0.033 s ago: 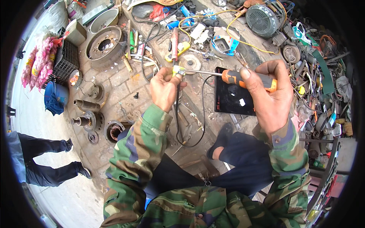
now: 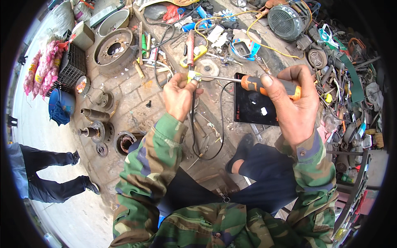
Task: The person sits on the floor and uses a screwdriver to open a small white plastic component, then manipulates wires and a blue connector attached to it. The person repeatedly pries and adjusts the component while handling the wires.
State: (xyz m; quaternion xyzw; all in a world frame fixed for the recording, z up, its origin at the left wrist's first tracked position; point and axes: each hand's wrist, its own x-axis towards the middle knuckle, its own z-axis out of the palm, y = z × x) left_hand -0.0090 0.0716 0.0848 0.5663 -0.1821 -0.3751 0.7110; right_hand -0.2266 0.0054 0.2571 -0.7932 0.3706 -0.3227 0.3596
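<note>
The left hand (image 2: 178, 96) sits just left of centre, fingers pinched around a small yellow part (image 2: 191, 76) with a black cable (image 2: 193, 124) hanging down from it toward 6 o'clock and looping back up. The right hand (image 2: 289, 105) is at about 3 o'clock from the left one, clenched around the orange and black handle of a screwdriver (image 2: 256, 84). The thin metal shaft runs from that handle toward 9 o'clock, and its tip meets the yellow part at the left fingertips. So the part lies between the two hands, held by the left and touched by the tool in the right.

Both forearms wear camouflage sleeves (image 2: 153, 161) that come up from the lower edge. Beneath the right hand, on the brick ground, lies a flat black slab (image 2: 252, 109) with small white bits on it. A dark shoe (image 2: 242, 151) shows at 6 o'clock from the slab.

At 11 o'clock from the left hand a rusty brake drum (image 2: 113, 49) rests on the paving, with a black crate (image 2: 72, 66) and pink mesh sacks (image 2: 41, 70) farther toward 9 o'clock. At 1 o'clock from the right hand stands a grey motor (image 2: 285, 21) amid tangled yellow wire (image 2: 231, 18). Scrap metal is piled at 3 o'clock. Another person's legs (image 2: 45, 173) in dark trousers stand at 8 o'clock, well apart.
</note>
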